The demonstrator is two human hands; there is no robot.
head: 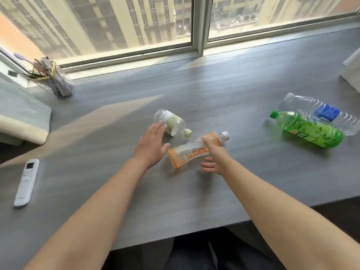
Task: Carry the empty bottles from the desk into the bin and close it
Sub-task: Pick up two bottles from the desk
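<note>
An orange-labelled bottle (188, 152) with a white cap lies on its side in the middle of the grey desk (224, 90). My right hand (213, 154) wraps around its neck end, thumb over the top and fingers under. A small clear bottle (171, 122) with a pale green label lies just behind it. My left hand (151, 142) hovers open beside it, fingertips touching or nearly touching its side. At the right lie a green bottle (309, 131) and a large clear bottle (323, 113) with a blue label, side by side. No bin is in view.
A white remote control (26, 182) lies at the desk's left front. A clear pen holder (53, 79) full of pens stands at the back left by the window. A white object (351, 71) sits at the far right edge. A cushion (23, 119) lies at the left.
</note>
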